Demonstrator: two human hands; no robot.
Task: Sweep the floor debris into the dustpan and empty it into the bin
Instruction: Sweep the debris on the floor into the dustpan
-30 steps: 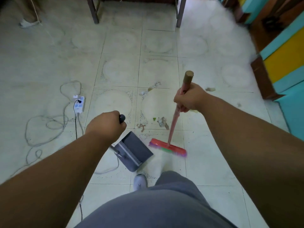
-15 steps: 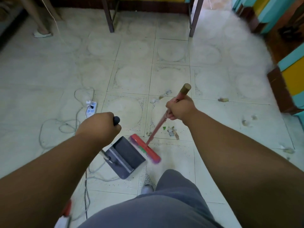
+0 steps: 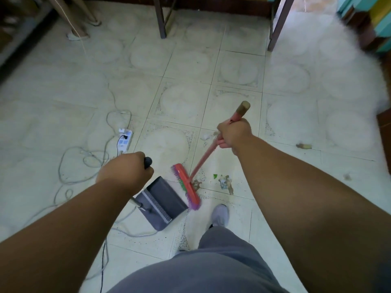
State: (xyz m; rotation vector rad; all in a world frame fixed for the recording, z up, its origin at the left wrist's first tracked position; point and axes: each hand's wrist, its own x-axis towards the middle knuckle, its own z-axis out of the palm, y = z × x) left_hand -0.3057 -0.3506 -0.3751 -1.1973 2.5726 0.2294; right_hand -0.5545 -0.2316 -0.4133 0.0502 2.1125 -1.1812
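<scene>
Now you are mid-sweep: your right hand point(image 3: 233, 134) grips the broom point(image 3: 186, 188), its head touching the dustpan point(image 3: 164, 199) lip at lower centre, while your left hand point(image 3: 127, 169) holds the dustpan handle. Next, I judge, reach the debris point(image 3: 225, 182) just right.

Single view, head-worn wide-angle camera, looking forward and steeply down over the wearer's own forearms and trousers to the tiled floor point(image 3: 190, 66). Near field: both arms fill the lower frame. Far field: furniture legs point(image 3: 160, 17) along the top edge. Edges bowed by lens. No second view.
</scene>
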